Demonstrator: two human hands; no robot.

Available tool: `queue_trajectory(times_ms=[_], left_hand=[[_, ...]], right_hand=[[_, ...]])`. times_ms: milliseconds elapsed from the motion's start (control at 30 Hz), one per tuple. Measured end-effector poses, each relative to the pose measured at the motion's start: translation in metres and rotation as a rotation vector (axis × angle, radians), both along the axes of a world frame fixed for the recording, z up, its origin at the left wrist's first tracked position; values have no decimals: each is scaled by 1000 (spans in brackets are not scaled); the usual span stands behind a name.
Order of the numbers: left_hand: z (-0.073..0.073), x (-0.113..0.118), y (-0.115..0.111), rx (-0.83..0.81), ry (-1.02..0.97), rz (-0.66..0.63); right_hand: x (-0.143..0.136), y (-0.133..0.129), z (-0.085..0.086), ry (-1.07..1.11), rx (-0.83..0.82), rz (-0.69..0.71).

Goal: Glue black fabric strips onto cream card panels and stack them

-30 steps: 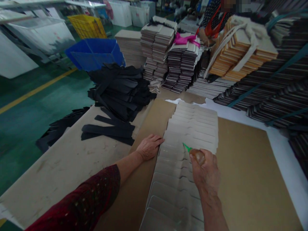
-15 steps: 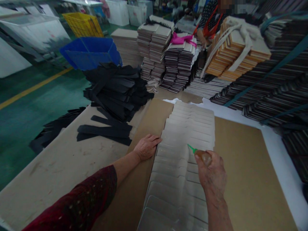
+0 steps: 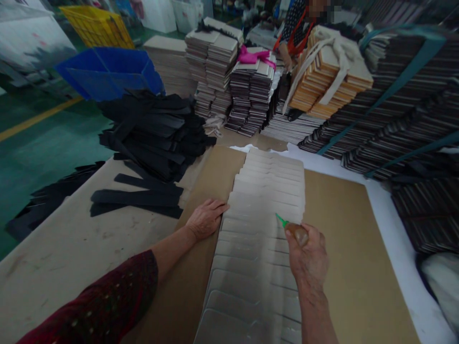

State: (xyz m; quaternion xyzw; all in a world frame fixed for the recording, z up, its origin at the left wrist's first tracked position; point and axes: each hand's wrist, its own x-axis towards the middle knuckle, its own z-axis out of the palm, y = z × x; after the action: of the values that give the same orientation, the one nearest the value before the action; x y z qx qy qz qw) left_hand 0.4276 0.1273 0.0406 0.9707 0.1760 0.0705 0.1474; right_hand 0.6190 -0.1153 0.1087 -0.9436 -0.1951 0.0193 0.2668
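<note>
A long row of overlapping pale grey panels (image 3: 251, 229) runs away from me over a brown board (image 3: 344, 239). My left hand (image 3: 206, 220) lies flat with its fingers stretched out, the fingertips touching the row's left edge. On the right, my right hand (image 3: 308, 251) is wrapped round a small amber bottle (image 3: 297, 233) with a thin green nozzle (image 3: 281, 220). The nozzle points up and left over the middle of the panels; whether its tip touches them I cannot tell.
Black strips (image 3: 150, 134) are heaped at the left, with several loose ones nearer. Behind stand a blue bin (image 3: 111, 74), a yellow basket (image 3: 96, 26) and tied stacks of panels (image 3: 251, 95). Dark bundles (image 3: 394, 105) line the right. A person's arm (image 3: 286, 55) shows at the back.
The whole view has shifted, so the scene sits further left. My right hand and the bottle have moved slightly right relative to the panels. My left hand keeps its place at the row's edge.
</note>
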Motion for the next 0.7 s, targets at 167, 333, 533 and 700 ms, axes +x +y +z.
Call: queue_trajectory(times_ms=[167, 333, 533, 700], left_hand=[[-1, 0, 0, 1, -1, -3], [-2, 0, 1, 4, -8, 7], [-2, 1, 0, 8, -9, 9], [-2, 1, 0, 20, -11, 9]], right_hand=[[19, -20, 1, 12, -15, -101], [26, -29, -1, 15, -43, -149], [24, -30, -5, 17, -13, -179], [19, -30, -9, 161, 199, -236]])
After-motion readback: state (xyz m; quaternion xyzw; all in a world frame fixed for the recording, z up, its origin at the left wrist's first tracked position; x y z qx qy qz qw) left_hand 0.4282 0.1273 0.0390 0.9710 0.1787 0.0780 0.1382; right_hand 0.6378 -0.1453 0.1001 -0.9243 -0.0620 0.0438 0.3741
